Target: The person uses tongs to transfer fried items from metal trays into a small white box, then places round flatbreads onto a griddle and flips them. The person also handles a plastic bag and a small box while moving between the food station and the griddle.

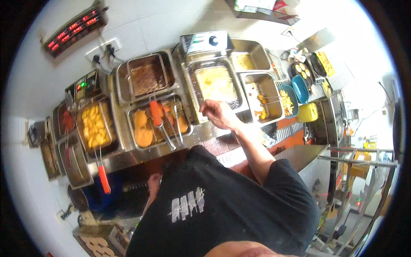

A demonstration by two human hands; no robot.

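My right hand (pixel 216 112) hangs over the front edge of an electric fryer (pixel 205 41), fingers curled; whether it holds anything cannot be told. Pale yellow food (pixel 215 82) fries in the bubbling oil beside it. My left hand (pixel 154 180) is low beside my black shirt, small and blurred, its grip unclear. Left of the fryer, a steel pan (pixel 160 141) holds breaded patties (pixel 143 136), tongs (pixel 178 122) and an orange-handled tool (pixel 156 114). Behind that pan sits a fryer well with a basket in dark oil (pixel 144 78). Potato wedges (pixel 94 123) fill another basket, whose orange handle (pixel 104 180) points outward.
Right of the fryer are steel pans (pixel 277 112), one with yellow pieces and skewers, then a blue container of fries (pixel 287 102) and a yellow container (pixel 307 112). A digital timer (pixel 75 29) hangs on the wall. A metal rack (pixel 356 162) stands at the right.
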